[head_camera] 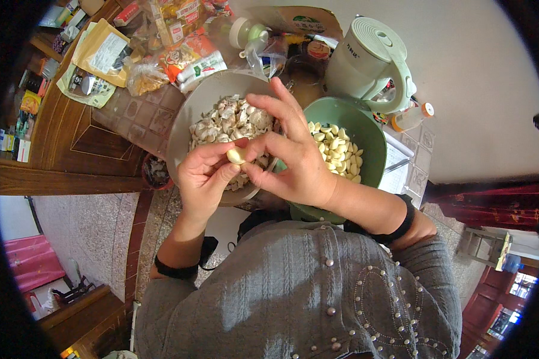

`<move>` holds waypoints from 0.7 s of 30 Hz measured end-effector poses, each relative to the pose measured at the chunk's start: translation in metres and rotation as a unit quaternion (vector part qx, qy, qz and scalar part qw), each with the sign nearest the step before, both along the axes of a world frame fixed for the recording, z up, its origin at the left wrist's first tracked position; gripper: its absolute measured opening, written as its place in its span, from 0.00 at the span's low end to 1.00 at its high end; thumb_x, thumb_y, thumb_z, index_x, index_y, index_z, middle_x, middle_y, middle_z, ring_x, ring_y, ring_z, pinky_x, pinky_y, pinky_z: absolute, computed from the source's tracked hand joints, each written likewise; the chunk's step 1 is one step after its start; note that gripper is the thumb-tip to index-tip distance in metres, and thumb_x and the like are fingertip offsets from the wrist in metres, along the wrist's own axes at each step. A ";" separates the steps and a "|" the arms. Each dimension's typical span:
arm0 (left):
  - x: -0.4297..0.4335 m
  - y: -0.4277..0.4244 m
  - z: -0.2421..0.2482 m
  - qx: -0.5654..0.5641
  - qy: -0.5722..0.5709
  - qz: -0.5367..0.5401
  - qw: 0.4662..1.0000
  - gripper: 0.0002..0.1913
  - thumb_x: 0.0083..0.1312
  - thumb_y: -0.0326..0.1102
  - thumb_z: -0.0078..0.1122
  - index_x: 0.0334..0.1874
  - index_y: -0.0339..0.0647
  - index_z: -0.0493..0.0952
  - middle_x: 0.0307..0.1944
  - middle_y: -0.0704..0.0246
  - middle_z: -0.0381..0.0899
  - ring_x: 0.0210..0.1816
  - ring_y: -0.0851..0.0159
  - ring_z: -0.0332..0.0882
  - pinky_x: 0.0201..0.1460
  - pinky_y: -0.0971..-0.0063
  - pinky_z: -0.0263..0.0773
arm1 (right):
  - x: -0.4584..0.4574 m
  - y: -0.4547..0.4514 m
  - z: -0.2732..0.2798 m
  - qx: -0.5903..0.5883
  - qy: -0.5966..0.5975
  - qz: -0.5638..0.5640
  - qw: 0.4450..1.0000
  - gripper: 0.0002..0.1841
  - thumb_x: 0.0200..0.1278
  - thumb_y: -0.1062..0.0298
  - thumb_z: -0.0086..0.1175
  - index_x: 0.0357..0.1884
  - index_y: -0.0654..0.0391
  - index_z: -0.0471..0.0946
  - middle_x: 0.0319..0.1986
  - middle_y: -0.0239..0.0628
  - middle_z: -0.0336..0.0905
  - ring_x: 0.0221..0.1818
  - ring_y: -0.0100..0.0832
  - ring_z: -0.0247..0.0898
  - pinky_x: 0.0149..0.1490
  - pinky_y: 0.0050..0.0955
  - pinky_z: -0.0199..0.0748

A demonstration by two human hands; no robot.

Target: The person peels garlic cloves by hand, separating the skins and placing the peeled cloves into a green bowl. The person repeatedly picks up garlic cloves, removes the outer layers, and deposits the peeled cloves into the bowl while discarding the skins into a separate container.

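A pale, peeled garlic clove (236, 155) is pinched between thumb and forefinger of my left hand (202, 179). From the other side, the thumb and index finger of my right hand (296, 157) touch the same clove, its other fingers spread upward. Below both hands stands a wide light-coloured bowl (184, 121) holding unpeeled garlic cloves and papery skins (229, 119). To its right, partly behind my right forearm, a green basin (372, 134) contains many peeled cloves (341, 150). My right hand covers part of each vessel.
A pale green electric kettle (364, 58) stands behind the green basin, with a small orange-capped bottle (412, 117) beside it. Snack packets (188, 54) and a brown pouch (102, 51) crowd the back left. A pen (396, 166) lies on paper at right.
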State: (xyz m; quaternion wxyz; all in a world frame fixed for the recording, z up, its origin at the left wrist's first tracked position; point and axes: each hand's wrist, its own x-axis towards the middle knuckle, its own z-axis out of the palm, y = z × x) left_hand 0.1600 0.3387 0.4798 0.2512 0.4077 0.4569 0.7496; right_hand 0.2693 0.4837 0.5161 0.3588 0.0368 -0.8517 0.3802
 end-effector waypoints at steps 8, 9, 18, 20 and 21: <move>-0.003 -0.001 -0.004 0.010 0.005 -0.003 1.000 0.14 0.59 0.17 0.57 0.48 0.34 0.73 0.46 0.55 0.78 0.44 0.66 0.79 0.48 0.75 0.76 | -0.001 0.003 0.000 0.007 0.004 0.017 1.000 0.10 0.43 0.73 0.65 0.30 0.53 0.78 0.62 0.44 0.58 0.71 0.57 0.36 0.68 0.50 0.42; -0.003 0.000 -0.005 0.012 -0.004 -0.006 1.000 0.15 0.58 0.17 0.57 0.47 0.34 0.73 0.46 0.54 0.78 0.45 0.66 0.79 0.48 0.75 0.76 | -0.001 0.003 -0.001 0.005 0.007 0.017 1.000 0.09 0.43 0.73 0.65 0.29 0.53 0.78 0.62 0.43 0.59 0.71 0.57 0.36 0.68 0.50 0.42; 0.000 0.003 -0.008 0.048 -0.075 -0.011 0.996 0.15 0.57 0.17 0.58 0.46 0.36 0.72 0.48 0.50 0.76 0.47 0.62 0.78 0.50 0.72 0.76 | 0.001 0.003 -0.004 -0.050 -0.003 0.010 0.999 0.09 0.43 0.72 0.66 0.27 0.55 0.77 0.62 0.43 0.59 0.71 0.54 0.37 0.68 0.48 0.44; -0.001 0.001 -0.008 0.040 -0.066 -0.007 0.997 0.14 0.57 0.17 0.59 0.46 0.36 0.72 0.48 0.50 0.76 0.47 0.62 0.78 0.50 0.72 0.76 | 0.001 0.002 -0.002 -0.059 -0.004 0.007 0.998 0.09 0.43 0.72 0.67 0.28 0.55 0.78 0.62 0.43 0.59 0.71 0.54 0.38 0.68 0.47 0.44; -0.002 -0.001 -0.008 0.036 -0.060 -0.011 0.998 0.15 0.57 0.17 0.59 0.46 0.36 0.73 0.48 0.50 0.76 0.48 0.62 0.78 0.50 0.72 0.76 | 0.001 0.002 -0.001 -0.057 -0.002 0.006 0.998 0.09 0.43 0.72 0.67 0.29 0.55 0.79 0.62 0.43 0.59 0.71 0.54 0.38 0.68 0.47 0.44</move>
